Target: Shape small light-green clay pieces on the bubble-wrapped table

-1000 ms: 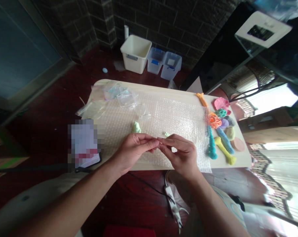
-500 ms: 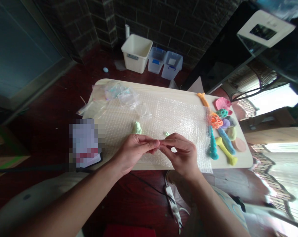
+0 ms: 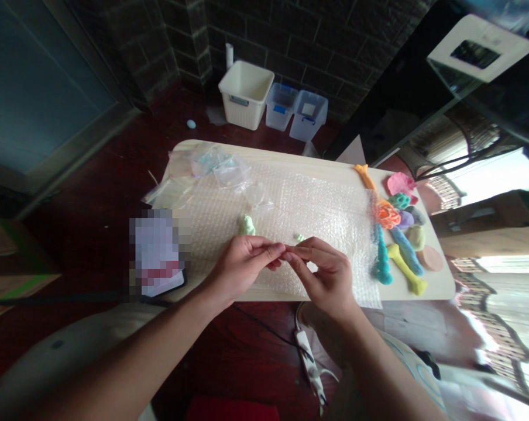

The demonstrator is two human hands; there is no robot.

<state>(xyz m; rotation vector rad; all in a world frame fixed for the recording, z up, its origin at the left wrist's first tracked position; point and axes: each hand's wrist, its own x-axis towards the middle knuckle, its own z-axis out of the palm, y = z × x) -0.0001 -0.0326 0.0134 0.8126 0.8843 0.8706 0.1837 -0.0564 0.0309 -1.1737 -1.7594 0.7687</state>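
Note:
My left hand [image 3: 247, 263] and my right hand [image 3: 323, 269] meet fingertip to fingertip above the near part of the bubble wrap [image 3: 321, 204]. Both are closed in a pinch; whatever lies between the fingertips is hidden or too small to make out. Just beyond my left hand stands a pale green clay lump [image 3: 247, 225]. A smaller pale green clay piece [image 3: 299, 238] lies behind the fingers of my right hand.
Coloured clay shapes, among them a yellow bone shape [image 3: 407, 269] and an orange coil [image 3: 386, 214], lie on the table's right end. Clear plastic bags [image 3: 225, 169] cover the back left. A white bin [image 3: 247, 96] stands on the floor beyond.
The fingertips have shifted slightly, with my right thumb now pressed closer to my left fingertips. The whole view has moved a little; the clay pieces stay in place on the table.

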